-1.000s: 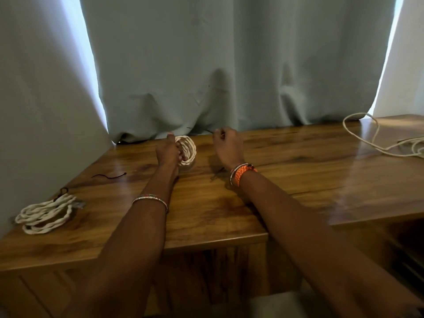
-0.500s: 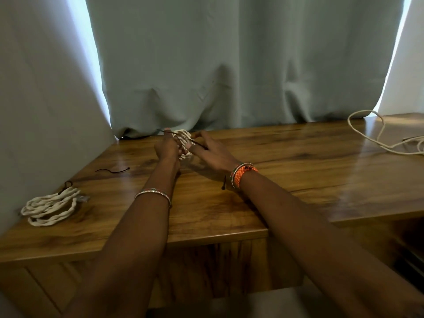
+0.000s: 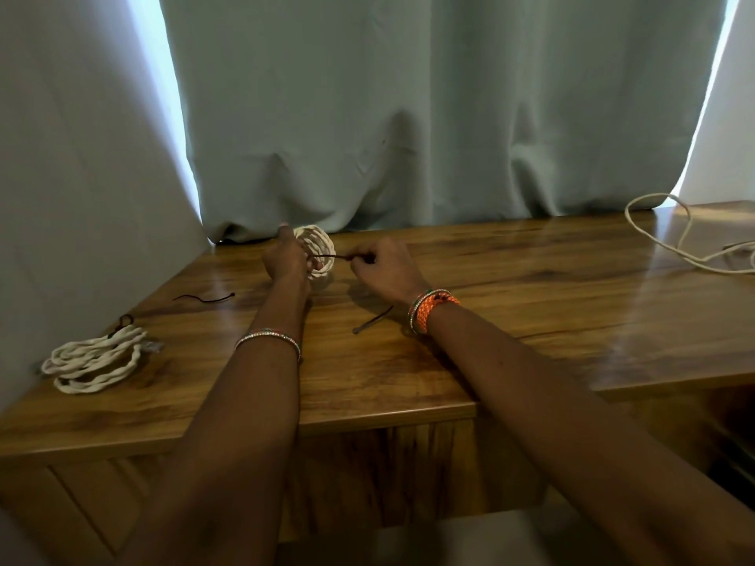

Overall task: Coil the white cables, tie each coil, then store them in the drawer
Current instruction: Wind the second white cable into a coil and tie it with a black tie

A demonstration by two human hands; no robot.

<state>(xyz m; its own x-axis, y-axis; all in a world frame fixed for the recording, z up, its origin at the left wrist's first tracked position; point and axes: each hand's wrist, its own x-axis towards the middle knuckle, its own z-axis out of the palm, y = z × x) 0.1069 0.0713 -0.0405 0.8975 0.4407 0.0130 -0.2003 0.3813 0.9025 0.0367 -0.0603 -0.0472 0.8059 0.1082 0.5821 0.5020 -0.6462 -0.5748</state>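
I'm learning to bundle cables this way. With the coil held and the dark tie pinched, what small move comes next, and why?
Probably draw the dark tie snug round the coil. The right hand pinches the tie's end, stretched from the coil, which the left hand grips upright; the tie looks threaded, not yet tightened.

You are looking at a surface [image 3: 531, 304] showing glossy honey-brown wood with darker grain streaks. The coil [image 3: 316, 251] at your left hand [image 3: 286, 261] is showing cream-white twisted strands, and a dark brown tie [image 3: 333, 257] is crossing it. The tied coil [image 3: 96, 357] and the loose cable [image 3: 670, 239] are showing the same off-white. Your right wrist is wearing an orange braided band [image 3: 433, 310]; the curtain [image 3: 408, 116] is looking pale grey-green.
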